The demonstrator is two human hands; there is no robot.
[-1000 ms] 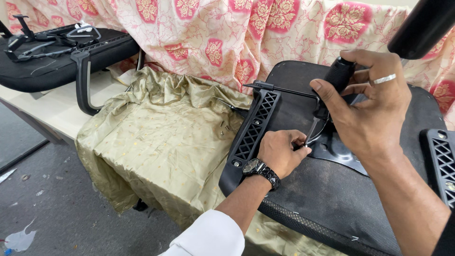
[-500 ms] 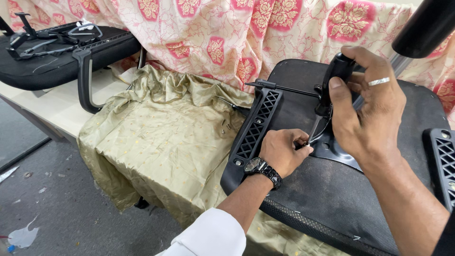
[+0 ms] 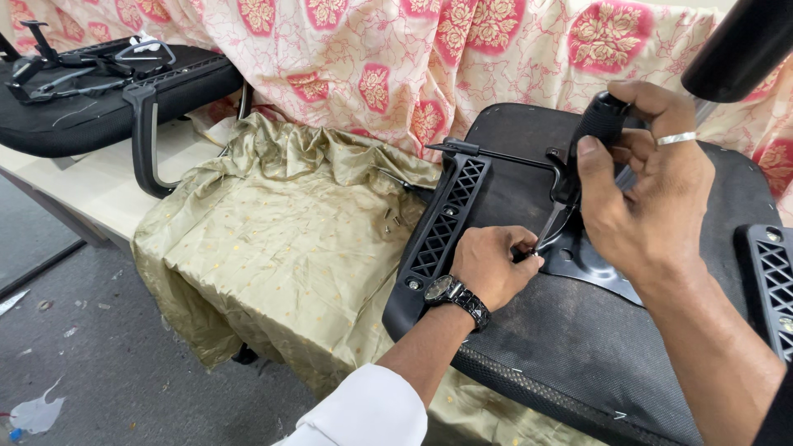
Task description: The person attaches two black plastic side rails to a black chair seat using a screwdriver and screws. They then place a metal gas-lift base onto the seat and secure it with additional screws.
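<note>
An upturned black office chair seat (image 3: 578, 347) lies on a workbench, its metal mechanism plate (image 3: 591, 260) facing up. My right hand (image 3: 652, 186), with a ring on one finger, grips the black handle of a screwdriver (image 3: 596, 124) whose shaft slants down to the plate. My left hand (image 3: 491, 268), wearing a wristwatch, pinches at the tool's tip on the plate's left edge, fingers closed on a small part I cannot make out. A black lattice armrest bracket (image 3: 442, 227) runs along the seat's left side.
A gold cloth (image 3: 273, 248) covers the bench to the left, with small screws (image 3: 390, 216) on it. A pink floral cloth (image 3: 396, 58) hangs behind. Another black seat with armrest (image 3: 144, 136) lies far left. A second bracket (image 3: 772, 285) sits right. A grey floor (image 3: 74, 363) shows below.
My right hand has shifted slightly up and turned on the screwdriver handle. My left hand stays at the tip.
</note>
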